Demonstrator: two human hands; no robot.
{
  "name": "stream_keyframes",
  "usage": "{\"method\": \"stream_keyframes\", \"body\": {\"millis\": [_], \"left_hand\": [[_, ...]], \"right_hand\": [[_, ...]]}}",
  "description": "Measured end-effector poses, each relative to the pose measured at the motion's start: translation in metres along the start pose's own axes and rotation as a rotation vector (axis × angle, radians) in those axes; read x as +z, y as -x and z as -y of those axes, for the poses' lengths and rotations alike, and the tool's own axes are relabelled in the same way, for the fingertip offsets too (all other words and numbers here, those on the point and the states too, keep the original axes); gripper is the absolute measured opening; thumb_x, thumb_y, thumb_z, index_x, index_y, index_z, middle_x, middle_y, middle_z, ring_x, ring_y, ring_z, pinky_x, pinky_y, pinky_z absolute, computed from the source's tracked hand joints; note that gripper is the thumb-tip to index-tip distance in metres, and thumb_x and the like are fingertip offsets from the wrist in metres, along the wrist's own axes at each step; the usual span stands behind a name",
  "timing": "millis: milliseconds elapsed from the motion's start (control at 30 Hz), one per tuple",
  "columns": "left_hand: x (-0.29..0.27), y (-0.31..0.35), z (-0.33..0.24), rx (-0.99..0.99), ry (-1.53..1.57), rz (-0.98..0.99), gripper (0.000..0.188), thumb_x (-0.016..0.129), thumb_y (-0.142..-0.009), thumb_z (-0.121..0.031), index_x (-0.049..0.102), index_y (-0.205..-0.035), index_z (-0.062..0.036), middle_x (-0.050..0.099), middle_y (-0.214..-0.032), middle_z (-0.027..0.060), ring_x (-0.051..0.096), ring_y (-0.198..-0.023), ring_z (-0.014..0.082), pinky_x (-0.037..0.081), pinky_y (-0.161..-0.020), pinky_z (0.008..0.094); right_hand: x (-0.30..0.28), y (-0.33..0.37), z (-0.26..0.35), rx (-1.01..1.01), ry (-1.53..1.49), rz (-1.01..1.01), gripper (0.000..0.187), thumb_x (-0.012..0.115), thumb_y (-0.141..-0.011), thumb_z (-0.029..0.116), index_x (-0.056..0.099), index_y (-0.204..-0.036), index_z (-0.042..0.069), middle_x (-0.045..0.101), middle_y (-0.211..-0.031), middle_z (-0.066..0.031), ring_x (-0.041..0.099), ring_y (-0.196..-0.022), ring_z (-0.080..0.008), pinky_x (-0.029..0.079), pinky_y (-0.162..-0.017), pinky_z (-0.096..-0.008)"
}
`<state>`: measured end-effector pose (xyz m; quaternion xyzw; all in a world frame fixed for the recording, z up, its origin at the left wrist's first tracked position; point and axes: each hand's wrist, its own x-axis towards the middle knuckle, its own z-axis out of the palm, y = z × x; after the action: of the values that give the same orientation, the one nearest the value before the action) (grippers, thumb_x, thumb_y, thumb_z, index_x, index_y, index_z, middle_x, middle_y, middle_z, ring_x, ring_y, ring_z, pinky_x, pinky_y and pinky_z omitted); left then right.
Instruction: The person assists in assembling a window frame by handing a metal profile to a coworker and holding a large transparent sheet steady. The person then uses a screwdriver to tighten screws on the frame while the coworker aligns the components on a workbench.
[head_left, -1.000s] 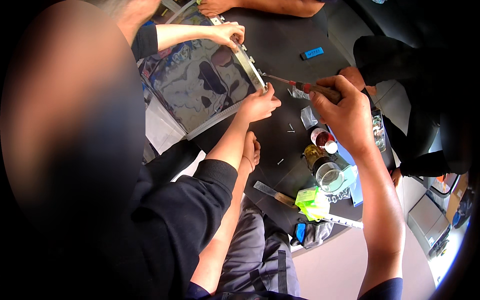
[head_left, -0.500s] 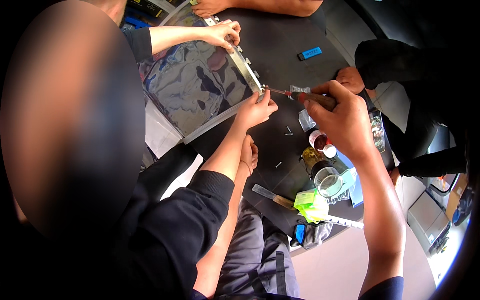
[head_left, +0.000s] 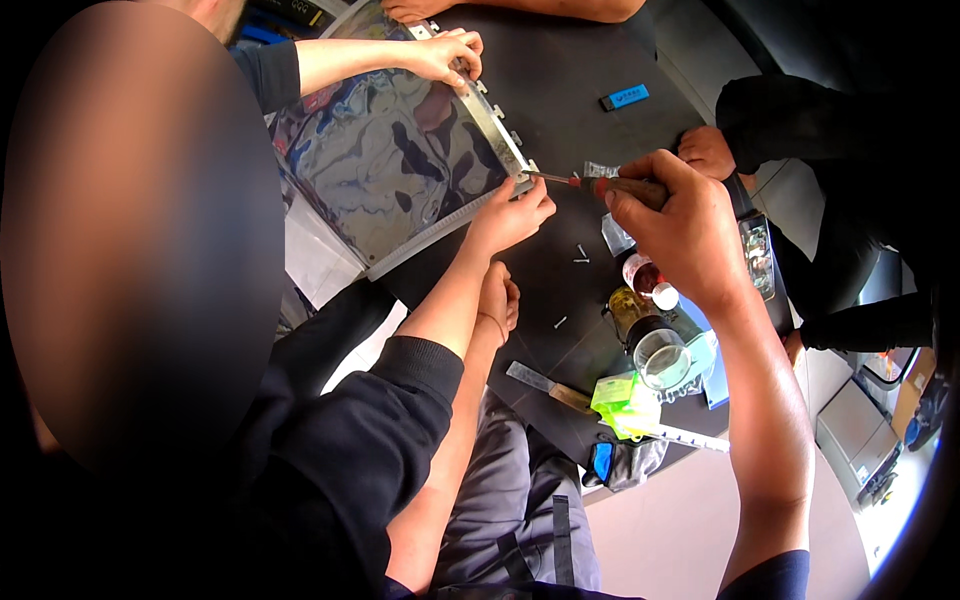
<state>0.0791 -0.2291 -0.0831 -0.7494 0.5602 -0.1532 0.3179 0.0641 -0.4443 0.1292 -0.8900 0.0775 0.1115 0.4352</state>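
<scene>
My right hand (head_left: 690, 225) grips a screwdriver (head_left: 640, 190) with a brown and red handle. Its thin shaft points left, the tip at the near end of a metal strip (head_left: 497, 135) with small hooks along its edge. That strip runs along the border of a clear, rippled plastic sheet (head_left: 370, 160). My left hand (head_left: 498, 300) is curled closed below the sheet's corner; what it holds, if anything, is hidden. A co-worker's two hands, one hand (head_left: 515, 215) by the screwdriver tip and another hand (head_left: 450, 57) farther up, hold the strip.
On the dark table (head_left: 560, 70) lie a blue box (head_left: 625, 97), loose screws (head_left: 582, 254), a scraper (head_left: 550, 387), a bottle with a white cap (head_left: 645, 275), a glass jar (head_left: 662, 360), a yellow-green packet (head_left: 625, 403) and a phone (head_left: 757, 255). Other people sit around it.
The view has shifted slightly. The screwdriver stays at the strip's end, its handle turned a little in my right hand. My left hand remains curled in place.
</scene>
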Motion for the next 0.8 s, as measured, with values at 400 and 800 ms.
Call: {"method": "stream_keyframes", "body": {"millis": [400, 800], "left_hand": [[0.008, 0.007, -0.023, -0.139, 0.205, 0.046, 0.012, 0.069, -0.078, -0.006, 0.068, -0.09, -0.0061, 0.049, -0.101, 0.0032, 0.05, -0.115, 0.0302, 0.057, -0.088, 0.0385], [0.032, 0.003, -0.041, -0.095, 0.02, -0.028, 0.006, 0.066, -0.081, -0.007, 0.066, -0.083, -0.0017, 0.051, -0.098, 0.0072, 0.055, -0.116, 0.0383, 0.054, -0.096, 0.0426]], "right_hand": [[0.005, -0.007, -0.004, 0.09, -0.029, 0.056, 0.03, 0.068, -0.08, 0.022, 0.067, -0.095, -0.003, 0.071, -0.077, -0.0165, 0.07, -0.066, -0.0252, 0.053, -0.064, -0.0334], [-0.001, -0.013, 0.003, 0.062, 0.005, 0.054, 0.028, 0.069, -0.08, 0.021, 0.068, -0.092, -0.003, 0.073, -0.082, -0.0145, 0.072, -0.074, -0.0235, 0.054, -0.071, -0.032]]}}
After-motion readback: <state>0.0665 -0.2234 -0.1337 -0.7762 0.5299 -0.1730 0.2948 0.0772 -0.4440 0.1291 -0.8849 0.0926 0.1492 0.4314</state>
